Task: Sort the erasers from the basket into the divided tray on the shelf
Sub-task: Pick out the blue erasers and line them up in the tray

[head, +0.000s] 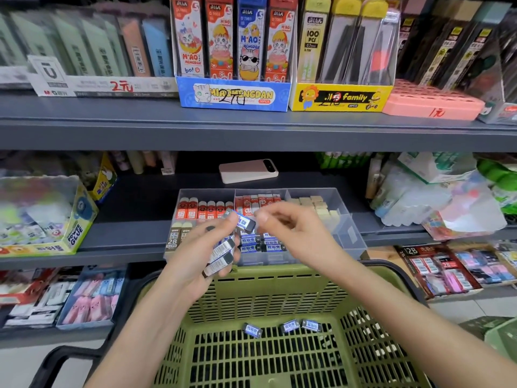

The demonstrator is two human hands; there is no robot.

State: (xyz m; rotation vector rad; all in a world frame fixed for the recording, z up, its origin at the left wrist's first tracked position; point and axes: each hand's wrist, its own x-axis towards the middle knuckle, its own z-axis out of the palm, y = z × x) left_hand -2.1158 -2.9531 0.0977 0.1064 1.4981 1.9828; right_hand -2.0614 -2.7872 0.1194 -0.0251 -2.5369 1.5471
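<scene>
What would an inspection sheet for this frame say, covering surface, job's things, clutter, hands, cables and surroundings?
Surface: dark grey shelf, carrying the tray.
Job's things: clear divided tray with erasers sorted by sleeve, blue erasers in the front middle section; green basket below it, three loose erasers on its floor.
Clutter: phone lying behind the tray.
Hands: left hand grips held erasers, several at once; right hand has fingertips at the top eraser, contact unclear.
Cables: nothing seen.
Surroundings: shop shelving; pencil-lead boxes above, glue box at left.
</scene>
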